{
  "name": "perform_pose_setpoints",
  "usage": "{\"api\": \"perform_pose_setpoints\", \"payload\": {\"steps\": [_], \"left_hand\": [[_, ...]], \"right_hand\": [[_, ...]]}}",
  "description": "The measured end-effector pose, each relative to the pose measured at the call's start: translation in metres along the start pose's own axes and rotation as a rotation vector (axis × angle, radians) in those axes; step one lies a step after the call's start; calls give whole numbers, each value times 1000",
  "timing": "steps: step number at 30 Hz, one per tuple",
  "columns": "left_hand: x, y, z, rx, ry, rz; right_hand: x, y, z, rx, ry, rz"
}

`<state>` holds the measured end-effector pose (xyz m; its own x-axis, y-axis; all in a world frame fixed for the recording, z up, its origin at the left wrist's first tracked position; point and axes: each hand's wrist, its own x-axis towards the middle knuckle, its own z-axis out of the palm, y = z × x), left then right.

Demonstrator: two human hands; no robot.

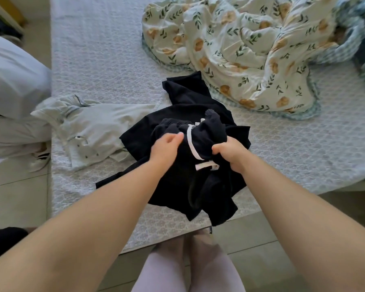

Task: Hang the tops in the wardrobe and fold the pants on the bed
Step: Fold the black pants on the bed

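Soft, light and floppy, the black pants (211, 129) lie bunched on the bed (105, 60) just before the floral duvet (240, 49), the left hand (165, 145) and right hand (230, 154) each clutching the waistband (177, 124), likely the firmest hold.

both forearms reach from the lower corners to mid-frame; left grip (167, 145) and right grip (230, 153) clutch the black pants (207, 128), fingers curled
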<state>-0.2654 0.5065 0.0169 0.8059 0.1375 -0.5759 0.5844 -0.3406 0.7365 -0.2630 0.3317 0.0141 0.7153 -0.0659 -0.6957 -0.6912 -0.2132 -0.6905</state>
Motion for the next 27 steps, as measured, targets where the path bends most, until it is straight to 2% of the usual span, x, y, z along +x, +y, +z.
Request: {"api": "perform_pose_setpoints", "payload": {"steps": [2, 5, 7, 9, 10, 11, 13, 16, 19, 21, 24, 25, 27], "left_hand": [[14, 2, -11, 157, 210, 65], [26, 11, -24, 260, 293, 38], [29, 19, -24, 190, 293, -47], [28, 24, -24, -78, 131, -203], [29, 23, -25, -190, -11, -282], [28, 21, -24, -230, -169, -311], [16, 24, -16, -229, -397, -247], [6, 31, -7, -209, -574, -143], [5, 34, -16, -108, -621, -163], [1, 37, -26, 28, -624, -202], [-4, 53, -35, 87, -510, -118], [-4, 60, -37, 148, -438, -15], [-5, 75, -38, 472, -352, 297]], "right_hand": [[-12, -2, -15, 47, -86, -29], [-28, -3, -41, 76, -217, -28], [-35, -1, -57, 106, -288, 0], [-40, 1, -67, 134, -311, 24], [-40, 4, -71, 144, -305, 27], [-41, 6, -74, 157, -287, 31], [-41, 9, -78, 176, -220, 29], [-45, 11, -80, 196, -129, 0], [-51, 10, -80, 224, -91, -28], [-50, 12, -81, 109, -24, -42], [-45, 17, -89, -346, -6, -1], [-41, 21, -92, -513, -51, 39], [-35, 26, -95, -812, -120, 95]]}}
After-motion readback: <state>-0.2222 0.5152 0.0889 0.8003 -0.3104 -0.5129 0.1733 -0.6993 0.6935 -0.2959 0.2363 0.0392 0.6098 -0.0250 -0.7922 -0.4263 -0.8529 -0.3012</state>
